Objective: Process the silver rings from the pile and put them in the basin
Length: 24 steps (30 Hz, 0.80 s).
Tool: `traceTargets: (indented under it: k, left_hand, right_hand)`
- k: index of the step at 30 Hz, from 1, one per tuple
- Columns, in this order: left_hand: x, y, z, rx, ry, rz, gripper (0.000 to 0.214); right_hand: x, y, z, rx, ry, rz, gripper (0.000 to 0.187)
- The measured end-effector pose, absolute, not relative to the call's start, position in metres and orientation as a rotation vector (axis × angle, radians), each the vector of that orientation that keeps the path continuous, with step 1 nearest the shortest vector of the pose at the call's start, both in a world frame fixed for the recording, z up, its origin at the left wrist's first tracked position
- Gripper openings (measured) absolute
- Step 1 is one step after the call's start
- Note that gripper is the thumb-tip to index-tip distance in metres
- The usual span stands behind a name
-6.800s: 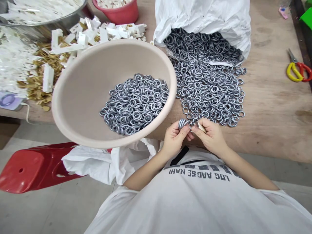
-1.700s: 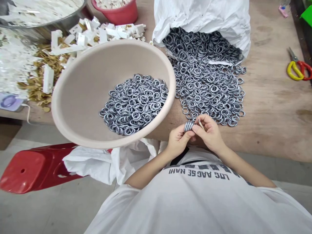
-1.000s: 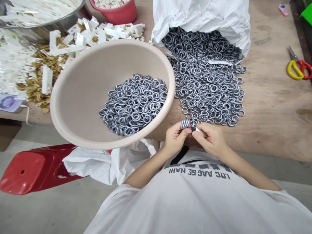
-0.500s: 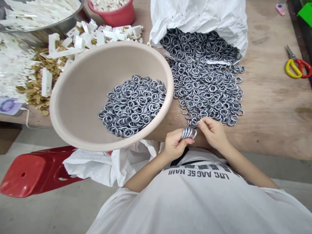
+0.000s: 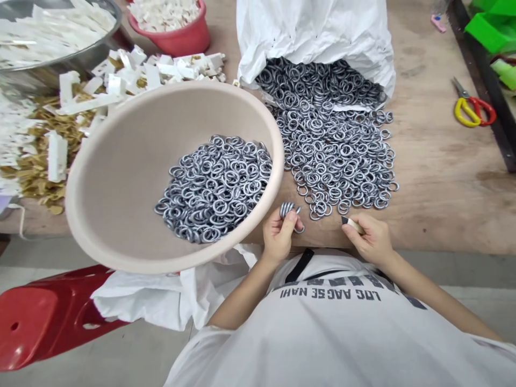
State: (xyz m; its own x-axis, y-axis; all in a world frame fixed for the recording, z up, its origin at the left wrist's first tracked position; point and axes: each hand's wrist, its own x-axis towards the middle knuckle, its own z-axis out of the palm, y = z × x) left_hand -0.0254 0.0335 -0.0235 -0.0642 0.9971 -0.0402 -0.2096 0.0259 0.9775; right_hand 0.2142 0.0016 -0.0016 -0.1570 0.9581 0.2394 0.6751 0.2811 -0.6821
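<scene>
My left hand (image 5: 279,232) is closed around several grey metal rings (image 5: 287,209) lined up at its fingers, with one more ring dangling at the fingertips. It is just right of the big beige basin (image 5: 121,258), which holds a heap of similar rings (image 5: 220,185). In my right hand (image 5: 371,236), pinched between thumb and fingers, is a small white piece with a dark tip (image 5: 351,223); its kind is unclear. Beyond both hands a spread of loose rings (image 5: 342,156) covers the table, spilling from a white sack (image 5: 314,27).
Scissors (image 5: 471,105) with red and yellow handles lie at the right. White and gold-brown parts (image 5: 44,156), a metal bowl (image 5: 60,72) and a red bowl (image 5: 181,40) crowd the left. A red stool (image 5: 32,322) stands below the table (image 5: 435,204).
My hands have moved apart, the right one away from the loose rings. The white, dark-tipped piece now shows in it. The whole view has shifted slightly.
</scene>
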Motion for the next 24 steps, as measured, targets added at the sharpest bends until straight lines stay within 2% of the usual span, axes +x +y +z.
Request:
traceTargets:
  k: [12,24]
  left_hand:
    - [-0.04,0.029,-0.024,1.204,1.09,1.109,0.023]
    - [-0.05,0.034,-0.028,1.37,1.065,0.937,0.024]
  right_hand:
    - [0.204,0.014,0.004,-1.615,-1.624,0.644,0.024]
    - [0.199,0.013,0.005,-1.58,-1.524,0.659,0.028]
